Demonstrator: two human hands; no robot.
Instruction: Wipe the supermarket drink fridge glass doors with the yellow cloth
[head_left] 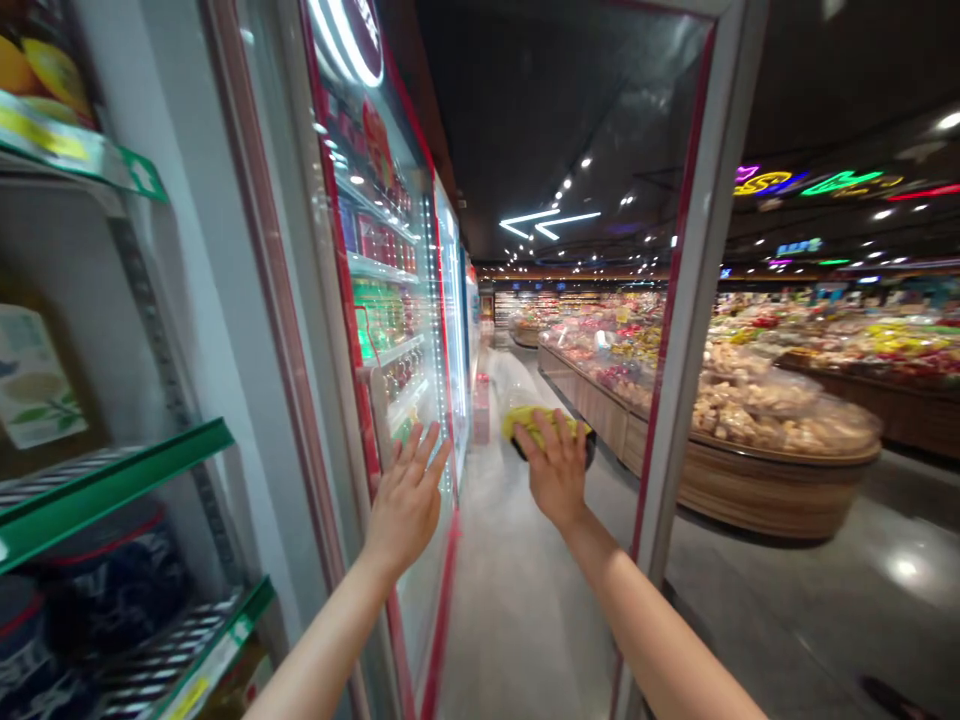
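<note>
A see-through glass door [555,110] in a grey frame stands open in front of me. My right hand [556,462] presses a crumpled yellow cloth [517,420] to the glass, fingers spread over it. A dark patch shows under the cloth's lower edge; I cannot make out what it is. A whitish smear runs up the glass just above the cloth. To the left, my left hand [409,495] is held up with fingers stretched out and nothing in it. It is near the door's left side; whether it touches the glass I cannot tell.
At left are cooler shelves with green price rails [120,490], a large bottle [37,380] and dark blue packs [112,575]. Lit drink coolers [390,260] line the aisle beyond the glass. A rounded wooden produce stand [765,490] is on the right.
</note>
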